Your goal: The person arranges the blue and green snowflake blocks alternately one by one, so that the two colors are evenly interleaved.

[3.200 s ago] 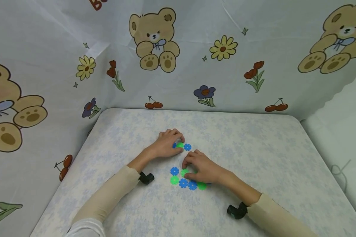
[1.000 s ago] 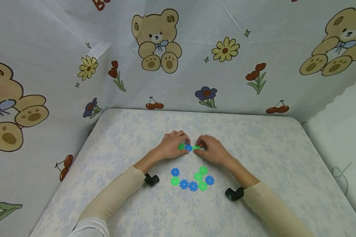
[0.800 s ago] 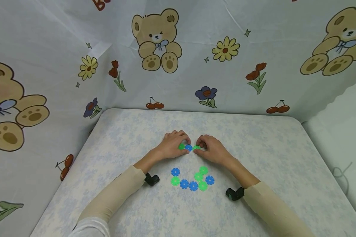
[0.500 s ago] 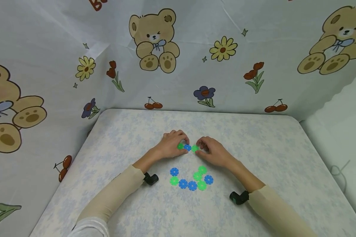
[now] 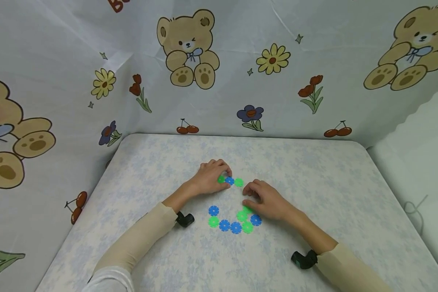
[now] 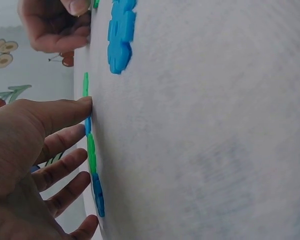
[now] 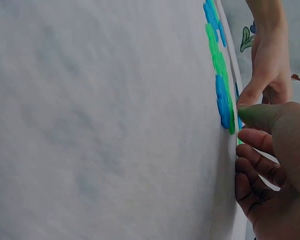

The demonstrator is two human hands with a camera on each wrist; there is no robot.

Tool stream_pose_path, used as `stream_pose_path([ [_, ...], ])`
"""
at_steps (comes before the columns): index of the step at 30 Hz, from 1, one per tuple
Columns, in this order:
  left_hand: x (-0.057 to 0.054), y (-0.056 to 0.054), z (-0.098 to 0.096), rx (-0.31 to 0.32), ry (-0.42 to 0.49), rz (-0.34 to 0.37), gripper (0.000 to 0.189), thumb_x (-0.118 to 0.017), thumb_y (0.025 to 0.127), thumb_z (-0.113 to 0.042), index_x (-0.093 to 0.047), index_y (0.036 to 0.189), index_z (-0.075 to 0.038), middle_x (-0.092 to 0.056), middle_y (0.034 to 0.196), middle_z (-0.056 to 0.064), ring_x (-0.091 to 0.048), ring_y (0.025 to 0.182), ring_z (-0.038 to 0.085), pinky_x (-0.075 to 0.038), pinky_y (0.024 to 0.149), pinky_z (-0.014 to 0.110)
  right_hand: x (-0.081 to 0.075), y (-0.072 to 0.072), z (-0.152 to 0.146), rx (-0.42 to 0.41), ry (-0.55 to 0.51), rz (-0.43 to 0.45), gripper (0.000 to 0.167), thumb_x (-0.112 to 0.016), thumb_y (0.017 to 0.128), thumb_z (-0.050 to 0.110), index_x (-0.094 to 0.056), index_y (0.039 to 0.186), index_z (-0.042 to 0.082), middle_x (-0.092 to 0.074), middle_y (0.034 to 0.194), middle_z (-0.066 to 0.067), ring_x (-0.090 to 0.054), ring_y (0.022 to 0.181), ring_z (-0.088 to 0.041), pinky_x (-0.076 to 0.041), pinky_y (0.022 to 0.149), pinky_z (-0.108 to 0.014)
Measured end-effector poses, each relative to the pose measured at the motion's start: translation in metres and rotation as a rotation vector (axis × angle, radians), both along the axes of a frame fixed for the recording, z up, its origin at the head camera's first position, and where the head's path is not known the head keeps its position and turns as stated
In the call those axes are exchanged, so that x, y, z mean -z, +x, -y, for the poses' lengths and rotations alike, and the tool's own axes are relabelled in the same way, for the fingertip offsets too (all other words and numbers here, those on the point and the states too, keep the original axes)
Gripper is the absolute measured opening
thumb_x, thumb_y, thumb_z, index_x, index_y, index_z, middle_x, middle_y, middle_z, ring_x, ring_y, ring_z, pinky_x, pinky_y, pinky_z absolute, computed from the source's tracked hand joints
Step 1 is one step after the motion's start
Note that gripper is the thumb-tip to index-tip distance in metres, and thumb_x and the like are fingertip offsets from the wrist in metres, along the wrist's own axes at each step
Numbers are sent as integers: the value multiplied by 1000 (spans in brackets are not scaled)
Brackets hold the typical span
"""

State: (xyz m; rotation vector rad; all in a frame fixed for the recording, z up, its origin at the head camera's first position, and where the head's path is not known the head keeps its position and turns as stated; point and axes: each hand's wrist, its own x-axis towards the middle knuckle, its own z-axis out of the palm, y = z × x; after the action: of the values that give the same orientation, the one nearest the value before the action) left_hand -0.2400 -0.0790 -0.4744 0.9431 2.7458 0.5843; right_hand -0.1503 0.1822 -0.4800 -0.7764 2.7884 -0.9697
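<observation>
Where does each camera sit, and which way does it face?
Head: worn there, facing forward and down at table, discs, printed cloth; left grip, right grip, forearms show.
Left wrist: worn there, looking low across the table; left grip near, right grip beyond.
Right wrist: worn there, same low look; right grip near, left grip beyond.
Both wrist views share discs and both grips.

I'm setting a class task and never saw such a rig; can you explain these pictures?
No machine: a person's bare left hand and right hand are at a table. The wide picture comes from a head-worn camera; the two close, sideways ones come from wrist cameras. On the table lie flat blue and green discs. The left hand's fingers hold a row, while the right hand is over the nearer group. It seems to hold nothing; whether it touches a disc is unclear.
</observation>
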Motion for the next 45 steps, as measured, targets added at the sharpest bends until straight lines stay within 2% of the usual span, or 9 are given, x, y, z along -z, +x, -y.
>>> stream_pose_path([
  [7,-1,0,-3,24,-16,-18,30,-77,100,-44,-67,123,-27,-58,140,-1,-52,129,26,-36,114,63,-3,17,5,-57,46,3,23,-77,100,34,-71,117,19,-69,114,5,-57,105,-12,-50,98,-42],
  [15,-4,-1,-12,60,8,-32,36,-76,101,-44,-66,129,-25,-60,140,0,-54,130,27,-37,113,62,-10,31,34,-115,93,-31,25,-75,102,39,-72,120,22,-69,121,7,-55,113,-16,-42,101,-49],
  [20,-3,-3,-15,89,-1,-38,37,-76,101,-44,-66,134,-29,-61,142,1,-54,132,28,-38,114,63,-15,29,58,-199,119,-15,34,-69,106,37,-70,136,22,-69,129,3,-59,121,-19,-44,105,-53],
  [23,-3,-4,-16,108,-1,-37,34,-76,101,-43,-69,133,-33,-60,143,0,-53,134,27,-38,112,63,-18,24,69,-269,145,-48,38,-65,109,33,-66,146,24,-68,130,1,-59,121,-19,-47,108,-52],
  [26,-3,-4,-16,124,11,-31,30,-77,101,-41,-71,130,-35,-60,145,-1,-53,135,28,-38,111,63,-18,21,77,-301,173,-104,35,-64,110,28,-69,144,23,-67,124,0,-59,114,-17,-51,105,-47],
  [32,-2,-6,-18,126,19,-28,27,-76,101,-42,-73,127,-35,-59,145,0,-52,135,29,-37,110,64,-20,17,80,-275,206,-151,20,-74,104,28,-76,123,21,-69,116,1,-64,107,-17,-57,94,-38],
  [37,-1,-6,-18,106,22,-38,25,-77,101,-40,-73,125,-36,-60,145,0,-52,134,29,-37,110,64,-18,14,71,-244,184,-66,19,-76,102,29,-70,116,18,-66,117,4,-62,110,-14,-56,96,-37],
  [41,-2,-5,-19,99,35,-29,24,-77,101,-39,-74,125,-36,-60,145,0,-53,134,29,-36,109,63,-14,12,58,-174,145,18,21,-78,101,33,-66,113,20,-65,113,6,-59,106,-12,-54,93,-37],
  [45,-1,-4,-18,101,42,-19,27,-78,100,-40,-74,125,-35,-59,145,0,-53,133,29,-36,110,63,-12,12,43,-110,110,49,22,-80,99,32,-66,110,19,-68,106,6,-58,104,-12,-52,92,-36],
])
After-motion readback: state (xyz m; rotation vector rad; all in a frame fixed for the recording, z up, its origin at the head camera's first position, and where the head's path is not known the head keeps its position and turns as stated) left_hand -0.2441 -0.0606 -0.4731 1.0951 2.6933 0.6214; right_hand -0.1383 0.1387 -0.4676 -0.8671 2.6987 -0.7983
